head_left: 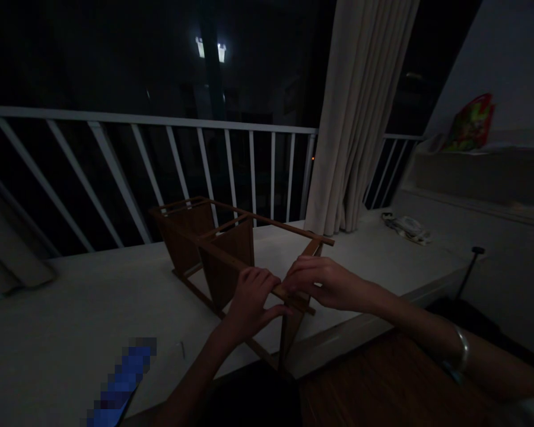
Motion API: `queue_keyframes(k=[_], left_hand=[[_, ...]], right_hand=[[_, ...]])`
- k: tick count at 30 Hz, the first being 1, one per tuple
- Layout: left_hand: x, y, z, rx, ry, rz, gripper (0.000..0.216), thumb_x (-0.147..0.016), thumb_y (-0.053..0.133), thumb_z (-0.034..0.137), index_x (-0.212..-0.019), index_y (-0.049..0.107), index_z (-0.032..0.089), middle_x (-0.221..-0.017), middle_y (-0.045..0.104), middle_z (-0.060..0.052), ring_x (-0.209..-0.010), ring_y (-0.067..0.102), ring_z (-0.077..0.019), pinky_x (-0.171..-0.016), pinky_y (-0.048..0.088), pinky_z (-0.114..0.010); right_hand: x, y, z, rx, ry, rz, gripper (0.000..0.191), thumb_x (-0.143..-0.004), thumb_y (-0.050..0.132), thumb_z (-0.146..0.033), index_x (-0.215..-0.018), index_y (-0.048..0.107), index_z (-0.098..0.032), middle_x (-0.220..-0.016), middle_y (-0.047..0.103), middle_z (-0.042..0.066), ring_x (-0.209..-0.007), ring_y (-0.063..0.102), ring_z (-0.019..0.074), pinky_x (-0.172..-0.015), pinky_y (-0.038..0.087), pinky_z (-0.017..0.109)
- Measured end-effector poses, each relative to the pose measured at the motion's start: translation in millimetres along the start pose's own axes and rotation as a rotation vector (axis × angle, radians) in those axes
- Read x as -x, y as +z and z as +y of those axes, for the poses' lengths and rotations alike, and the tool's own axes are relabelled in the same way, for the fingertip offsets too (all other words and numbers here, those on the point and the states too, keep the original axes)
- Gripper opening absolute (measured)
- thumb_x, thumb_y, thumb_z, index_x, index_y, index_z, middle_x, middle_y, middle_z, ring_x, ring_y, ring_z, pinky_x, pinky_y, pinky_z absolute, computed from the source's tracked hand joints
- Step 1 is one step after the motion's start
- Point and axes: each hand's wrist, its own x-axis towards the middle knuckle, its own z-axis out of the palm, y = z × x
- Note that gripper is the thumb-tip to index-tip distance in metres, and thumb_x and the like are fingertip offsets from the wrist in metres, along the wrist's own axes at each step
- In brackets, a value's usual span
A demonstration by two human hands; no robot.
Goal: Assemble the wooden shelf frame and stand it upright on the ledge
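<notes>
A small brown wooden rack (213, 249) with thin rods and flat panels lies on a pale ledge (71, 308) in dim light. My left hand (251, 299) is curled over the near rod of the rack, fingers closed on it. My right hand (324, 281) grips the same rod just to the right, near the rack's end panel, fingers bent around it. A bangle (460, 353) sits on my right wrist.
A white railing (169, 154) runs behind the ledge, with darkness beyond. A pale curtain (360, 118) hangs at the right. A white corded object (407, 228) lies on the ledge. A blue blurred object (124, 379) sits near the front. A red-green bag (469, 121) rests on a shelf.
</notes>
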Motion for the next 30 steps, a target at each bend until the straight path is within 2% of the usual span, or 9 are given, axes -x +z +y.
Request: queue_keyframes(k=[4,11,18,26,30], left_hand=[[2.5,0.9,-2.1,0.000,0.011,0.007,0.036,-0.072,0.052,0.048,-0.092,0.050,0.018,-0.087,0.054,-0.003,-0.088,0.044,-0.0186,-0.083,0.027,-0.037],[4.6,-1.0,-3.6,0.000,0.020,0.015,0.037,-0.072,0.051,0.050,-0.090,0.051,0.018,-0.087,0.056,-0.004,-0.088,0.045,-0.0188,-0.084,0.027,-0.037],[6.7,-0.7,-3.1,-0.017,0.023,0.031,0.038,-0.072,0.050,0.051,-0.090,0.051,0.018,-0.088,0.056,-0.004,-0.090,0.045,-0.0192,-0.085,0.027,-0.037],[9.7,-2.0,0.2,0.000,0.012,0.036,0.036,-0.072,0.052,0.048,-0.091,0.050,0.018,-0.090,0.056,-0.004,-0.091,0.045,-0.0192,-0.086,0.027,-0.038],[11.1,-2.2,1.0,0.007,0.009,0.044,0.035,-0.072,0.052,0.047,-0.093,0.050,0.018,-0.092,0.056,-0.004,-0.093,0.044,-0.0192,-0.087,0.026,-0.038]], right_hand=[[-1.8,9.3,-3.4,-0.038,0.097,0.050,0.018,-0.081,0.049,-0.021,-0.094,0.060,-0.016,-0.081,0.062,0.005,-0.076,0.055,0.0118,-0.069,0.042,0.024],[4.6,22.6,-4.0,-0.131,0.205,0.140,0.010,-0.077,0.054,-0.022,-0.075,0.061,-0.015,-0.075,0.061,0.004,-0.071,0.056,0.0114,-0.065,0.042,0.023],[10.4,31.8,-7.8,-0.090,0.107,0.227,0.008,-0.078,0.052,-0.014,-0.078,0.060,-0.015,-0.075,0.061,0.004,-0.075,0.053,0.0122,-0.068,0.042,0.025],[12.3,24.8,-13.6,-0.117,0.088,0.173,0.013,-0.079,0.049,-0.012,-0.083,0.060,-0.016,-0.080,0.061,0.005,-0.079,0.054,0.0122,-0.071,0.043,0.026],[15.7,24.0,-17.0,-0.129,0.061,0.160,0.017,-0.080,0.048,-0.014,-0.090,0.061,-0.016,-0.090,0.061,0.007,-0.087,0.054,0.0126,-0.076,0.043,0.027]])
